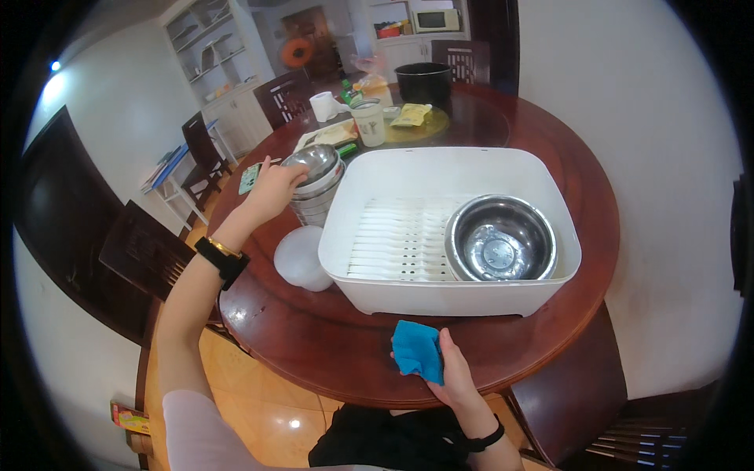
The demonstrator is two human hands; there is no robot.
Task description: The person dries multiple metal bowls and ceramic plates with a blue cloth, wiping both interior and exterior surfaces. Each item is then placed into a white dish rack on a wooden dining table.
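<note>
Left hand [273, 192], left of centre: at rim of stacked top steel bowl [320, 162] (whether its grip is clasped, cannot tell). White rack [377, 295], mid-frame, on counter [275, 334]. Blue cloth [418, 350], lower centre: grasped in right hand [455, 373]. Large steel bowl [503, 235], right of centre: inside rack.

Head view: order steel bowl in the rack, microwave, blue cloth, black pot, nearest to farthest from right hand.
1. Blue cloth: in the right hand itself.
2. Steel bowl: right side of the white dish rack.
3. Black pot: far side of the round table.
4. Microwave: background, beyond the table.
</note>
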